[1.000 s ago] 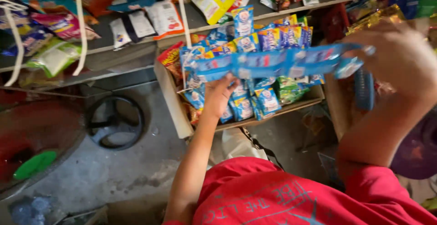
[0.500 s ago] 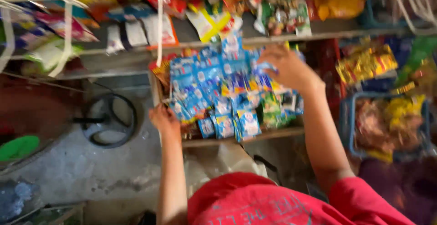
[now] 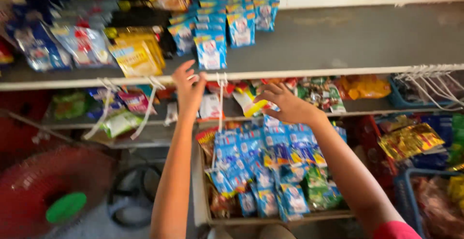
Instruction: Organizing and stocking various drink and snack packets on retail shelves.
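Both hands have risen from the box toward the shelf edge. The left hand (image 3: 189, 86), fingers apart, reaches a white hook (image 3: 221, 82); the right hand (image 3: 285, 104), fingers curled, holds the blue sachet strip (image 3: 270, 147) at centre frame, apparently ready to hang.

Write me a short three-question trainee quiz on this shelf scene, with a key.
1. True or false: the left hand is raised to the front edge of the grey shelf.
2. Which is nearest the right hand?
A. the red fan
B. the blue snack packets in the wooden crate
C. the yellow packets on the upper shelf
3. Fill in: the white plastic strip hangs down from the shelf edge between the two ____.

Key
1. True; its fingers are up at the edge, by the strip's top.
2. B; the packets lie just under that hand.
3. hands
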